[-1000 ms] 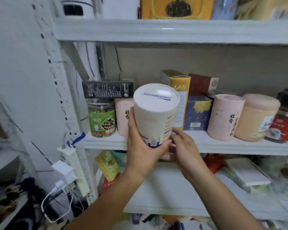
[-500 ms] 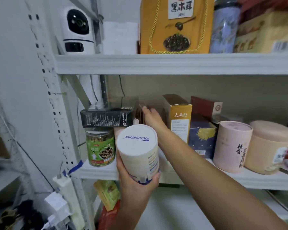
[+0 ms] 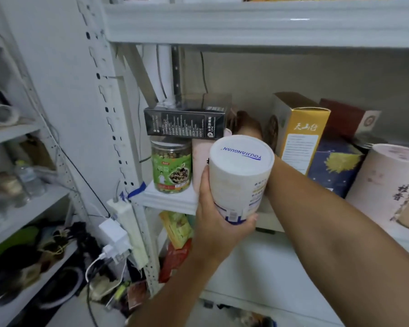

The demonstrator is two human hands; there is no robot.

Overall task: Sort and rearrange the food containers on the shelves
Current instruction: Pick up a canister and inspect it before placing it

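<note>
The left hand (image 3: 214, 223) has the white canister (image 3: 241, 168) wrapped from below, thumb up one side and fingers curled under the base. It holds it upright in the air just in front of the middle shelf (image 3: 168, 201), not resting on it. The printed lid faces us.

The right hand (image 3: 247, 125) reaches past the canister and deep into the shelf. It sits in the gap with the black box (image 3: 185, 123) on its left and the yellow box (image 3: 300, 131) on its right. The canister hides the wrist and the fingers run into shadow, so I cannot tell whether that hand is closed on anything or just feeling for room.

Left of the left hand stands a clear jar with a green label (image 3: 171, 166). A pink tube (image 3: 198, 161) is just beside the jar, and the black box lies flat across both.

This looks like the making-room step, with one hand parking the canister while the other works the back row. Next, that slot needs opening up. Whatever is behind has to be shifted or drawn out without nudging the black box off its perch. Then the canister can go in upright beside the pink tube, clearing the yellow box's corner on the way.
</note>
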